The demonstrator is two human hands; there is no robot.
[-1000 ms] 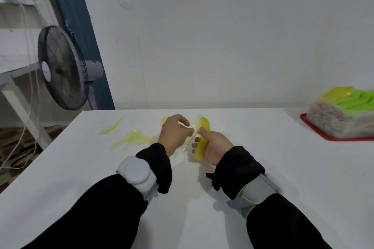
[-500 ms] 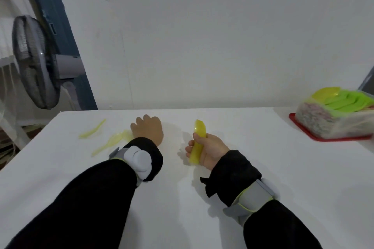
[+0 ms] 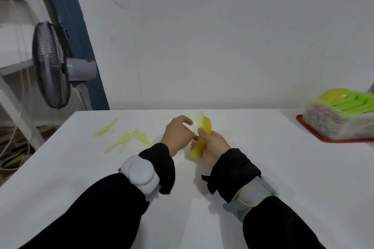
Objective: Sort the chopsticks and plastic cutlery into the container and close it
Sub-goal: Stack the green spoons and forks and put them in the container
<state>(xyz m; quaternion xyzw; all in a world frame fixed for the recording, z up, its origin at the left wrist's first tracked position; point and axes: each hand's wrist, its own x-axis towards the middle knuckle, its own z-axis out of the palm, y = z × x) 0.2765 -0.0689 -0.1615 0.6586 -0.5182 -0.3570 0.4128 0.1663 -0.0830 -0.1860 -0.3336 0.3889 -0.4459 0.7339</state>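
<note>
Your right hand [image 3: 212, 145] grips a stack of yellow plastic spoons [image 3: 203, 137] above the white table [image 3: 263, 168]; your left hand [image 3: 178, 135] pinches a pale spoon [image 3: 198, 120] against it. The container [image 3: 340, 121] stands far right.

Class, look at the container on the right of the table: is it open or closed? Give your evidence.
Open. The container has no lid on top; green and yellow cutlery sticks up above its rim. It sits on a red lid or tray.
</note>
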